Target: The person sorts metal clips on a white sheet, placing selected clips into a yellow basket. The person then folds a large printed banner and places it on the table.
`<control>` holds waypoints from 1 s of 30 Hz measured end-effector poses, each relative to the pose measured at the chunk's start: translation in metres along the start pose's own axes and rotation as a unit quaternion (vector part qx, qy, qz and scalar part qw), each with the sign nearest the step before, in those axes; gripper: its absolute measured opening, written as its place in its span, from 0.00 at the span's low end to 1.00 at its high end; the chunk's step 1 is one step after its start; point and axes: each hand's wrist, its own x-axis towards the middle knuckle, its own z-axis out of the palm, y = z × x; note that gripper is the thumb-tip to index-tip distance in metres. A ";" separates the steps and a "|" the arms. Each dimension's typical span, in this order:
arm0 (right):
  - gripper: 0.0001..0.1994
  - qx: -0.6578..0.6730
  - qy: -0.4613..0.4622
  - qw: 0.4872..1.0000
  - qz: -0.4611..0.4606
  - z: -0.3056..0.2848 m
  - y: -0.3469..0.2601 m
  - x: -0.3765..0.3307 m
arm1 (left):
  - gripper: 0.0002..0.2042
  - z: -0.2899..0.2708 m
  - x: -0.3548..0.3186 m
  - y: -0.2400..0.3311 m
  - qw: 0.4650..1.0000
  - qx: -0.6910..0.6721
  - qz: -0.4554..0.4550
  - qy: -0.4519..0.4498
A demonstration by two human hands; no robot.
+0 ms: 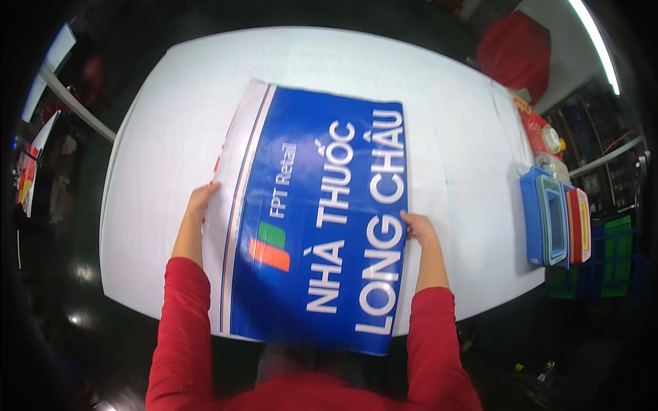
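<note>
A large glossy blue and white printed sheet [295, 185] lies across the near middle of the white table, its lettering turned sideways. Its lower end reaches past the table's near edge toward my body. My left hand [203, 196] grips the white left border, thumb on top and the other fingers mostly hidden. On the opposite side, my right hand [417, 227] holds the blue right edge with its thumb over the top and its fingers curled. The sheet looks mostly flat, with slight waves along its left border.
The white table [473, 171] has a rounded outline in this view. Blue and red plastic baskets [548, 219] stand at its right edge, beside a white jar [550, 139] and a red packet [529, 127]. A red cloth-like shape [514, 51] is beyond the far right corner.
</note>
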 end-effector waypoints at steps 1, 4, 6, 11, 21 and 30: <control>0.16 0.036 0.009 0.999 -0.009 0.011 -0.013 -0.009 | 0.17 -0.010 -0.007 0.008 1.000 -0.022 -0.008 0.000; 0.13 0.110 0.016 0.993 -0.040 0.007 -0.049 -0.052 | 0.19 -0.037 -0.033 0.037 0.997 -0.071 -0.021 -0.012; 0.13 0.157 0.019 0.984 -0.081 -0.025 -0.062 -0.065 | 0.21 -0.048 -0.042 0.075 0.997 -0.073 0.001 -0.005; 0.12 0.217 0.011 0.926 -0.308 -0.104 -0.223 -0.161 | 0.21 -0.051 -0.105 0.260 0.962 -0.148 0.220 -0.060; 0.22 0.143 0.068 0.916 -0.369 -0.121 -0.082 -0.267 | 0.14 -0.080 -0.254 0.150 0.947 -0.129 0.281 -0.084; 0.10 0.212 0.065 0.974 -0.032 -0.063 0.204 -0.157 | 0.16 0.005 -0.244 -0.155 0.949 -0.263 -0.173 0.008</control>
